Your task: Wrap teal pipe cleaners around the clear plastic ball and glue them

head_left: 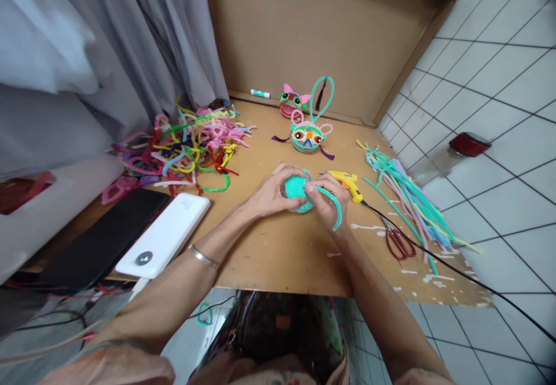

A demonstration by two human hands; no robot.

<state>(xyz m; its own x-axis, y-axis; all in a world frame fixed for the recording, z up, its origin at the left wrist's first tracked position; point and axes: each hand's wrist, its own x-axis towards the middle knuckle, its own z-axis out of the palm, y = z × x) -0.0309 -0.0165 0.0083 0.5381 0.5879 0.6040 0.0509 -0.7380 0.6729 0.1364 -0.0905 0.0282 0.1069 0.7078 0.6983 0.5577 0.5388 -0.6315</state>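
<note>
Between my hands, just above the table, is a roundish form wrapped in turquoise pipe cleaner (296, 187). My left hand (277, 189) is closed around its left side, thumb below and fingers on top. At its right side, my right hand (326, 200) pinches a turquoise pipe cleaner (335, 202), whose loose end curls out over the fingers and bends downward. Some of the form is hidden behind my fingers. A yellow glue gun (347, 184) lies close by my right hand, its nozzle pointing left.
Two finished-looking animal heads (306, 137) stand at the back near a glue stick (260, 93). A pile of pipe-cleaner pieces (191, 147) lies left, above a white power bank (167, 234) and black phone (106, 237). Straight pipe cleaners (403, 194) and red-handled scissors (399, 242) lie right.
</note>
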